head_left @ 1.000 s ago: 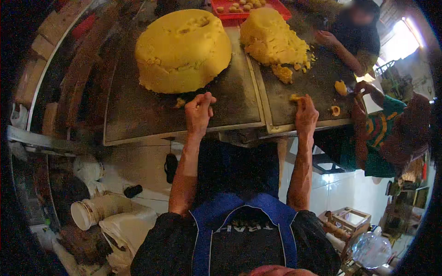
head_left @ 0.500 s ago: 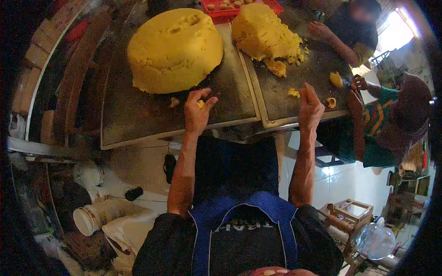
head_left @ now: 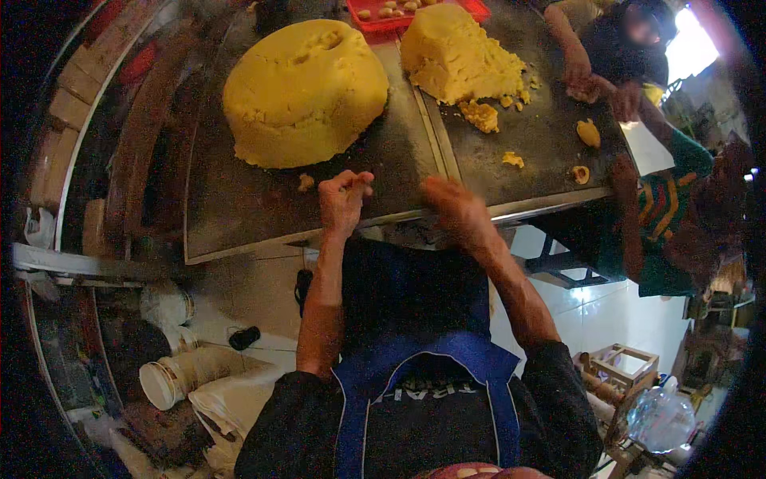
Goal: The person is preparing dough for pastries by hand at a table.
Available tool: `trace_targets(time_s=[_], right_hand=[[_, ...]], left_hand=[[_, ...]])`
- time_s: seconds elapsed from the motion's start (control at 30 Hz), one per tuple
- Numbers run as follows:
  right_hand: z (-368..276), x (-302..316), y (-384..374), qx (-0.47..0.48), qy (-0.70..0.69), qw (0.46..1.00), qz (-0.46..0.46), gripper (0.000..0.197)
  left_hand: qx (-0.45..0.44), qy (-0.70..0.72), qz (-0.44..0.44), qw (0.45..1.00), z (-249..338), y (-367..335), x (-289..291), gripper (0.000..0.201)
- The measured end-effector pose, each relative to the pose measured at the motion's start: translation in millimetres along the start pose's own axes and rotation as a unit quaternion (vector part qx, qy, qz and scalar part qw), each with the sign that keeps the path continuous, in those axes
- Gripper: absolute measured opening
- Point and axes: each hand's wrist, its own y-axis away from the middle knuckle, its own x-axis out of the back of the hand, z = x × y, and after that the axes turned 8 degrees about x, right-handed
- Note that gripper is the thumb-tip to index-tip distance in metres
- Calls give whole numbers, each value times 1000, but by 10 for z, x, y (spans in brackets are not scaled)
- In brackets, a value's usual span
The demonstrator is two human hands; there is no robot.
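My left hand [head_left: 341, 203] is above the near edge of the dark tabletop, its fingers curled and closed; what lies inside them is hidden. To its right, my right hand [head_left: 458, 206] is smeared by motion, so its fingers cannot be read. A large rounded mound of yellow dough [head_left: 303, 100] rests beyond my left hand. Farther right sits a smaller, crumbling dough mound [head_left: 455, 60], with a broken-off lump [head_left: 480, 116] beside it. A small pale bit [head_left: 306, 182] lies just left of my left hand, and a yellow scrap [head_left: 512, 160] lies right of my right hand.
A red tray [head_left: 375, 17] with several small balls stands at the far edge. Two people work at the right; one person's hands [head_left: 590, 86] are over the table. A yellow piece [head_left: 588, 133] and a small ring-like piece [head_left: 581, 173] lie near them. A metal seam [head_left: 431, 132] divides the tabletop.
My right hand has swung left from beside the yellow scrap toward my left hand. The yellow dough bit seen in my left hand earlier is out of sight. The co-workers' arms have shifted.
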Motion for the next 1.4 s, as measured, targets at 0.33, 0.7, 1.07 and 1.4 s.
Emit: trace_targets(time_s=[0.33,0.7,1.07,1.4], right_hand=[[1039,669,451,-270,41,923,272,27],[1016,595,423,-275,43,911,303,27],[973,591,396,-274,70,889,360,25],[919,662,395,-309,7,881,357,28]], left_hand=[[-236,-113,-124,957,484,-20,-621,19],[-5,-73,-232,970,751,-89,-473,13],[-281,-434,63,854,510,-301,-1084,59],[-272,-279,-176,904,470,112,-660,80]])
